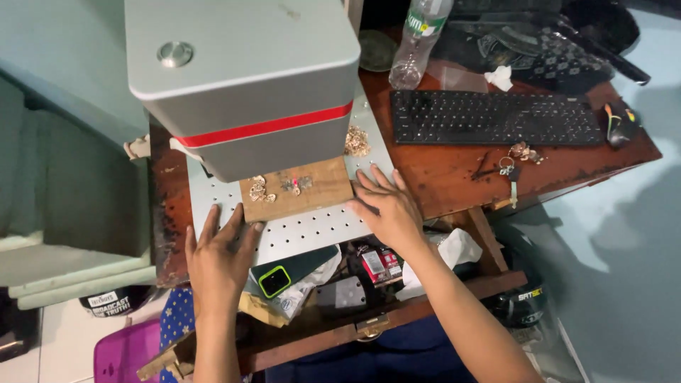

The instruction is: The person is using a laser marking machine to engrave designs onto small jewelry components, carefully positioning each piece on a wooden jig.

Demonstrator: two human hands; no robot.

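Note:
A small wooden board (312, 191) lies on a white perforated plate (305, 230) under a grey machine head with a red stripe (245, 78). Small golden metal pieces (261, 190) sit on the board. My left hand (220, 259) lies flat on the plate with its fingertips at the board's lower left corner. Spread flat, my right hand (386, 206) touches the board's right edge. Neither hand holds anything.
A pile of golden pieces (357, 140) lies on the plate beside the machine. A black keyboard (496, 117), a plastic bottle (418, 42) and keys (512, 174) are on the wooden desk. An open drawer (333, 298) below holds a phone and clutter.

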